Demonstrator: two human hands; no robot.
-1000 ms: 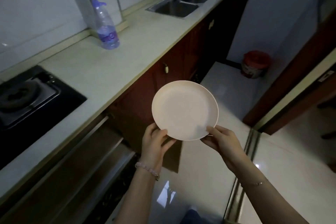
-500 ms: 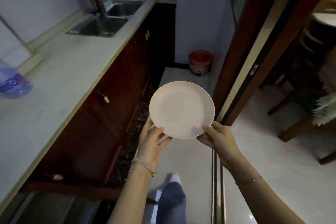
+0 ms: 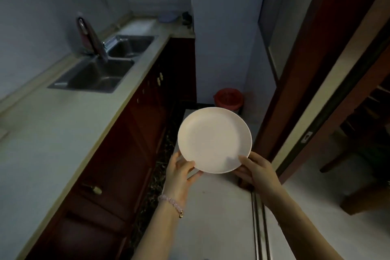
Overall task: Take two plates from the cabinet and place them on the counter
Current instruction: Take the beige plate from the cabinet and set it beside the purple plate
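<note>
plate [image 3: 213,139], pale, round, shallow: held in the air over the floor, apart from the bench [image 3: 63,124], left hand [image 3: 179,173] and right hand [image 3: 257,172] each pinching its near rim, thumb on top; probably light, stiff, smooth, chippable; best gripped at opposite rim edges

Open air separates the plate [image 3: 214,139] from the counter [image 3: 63,133] on the left, whose near stretch lies flat and free. Farther along, sink [image 3: 99,76] and faucet [image 3: 92,42] interrupt it; a door frame [image 3: 306,80] walls the right.
</note>
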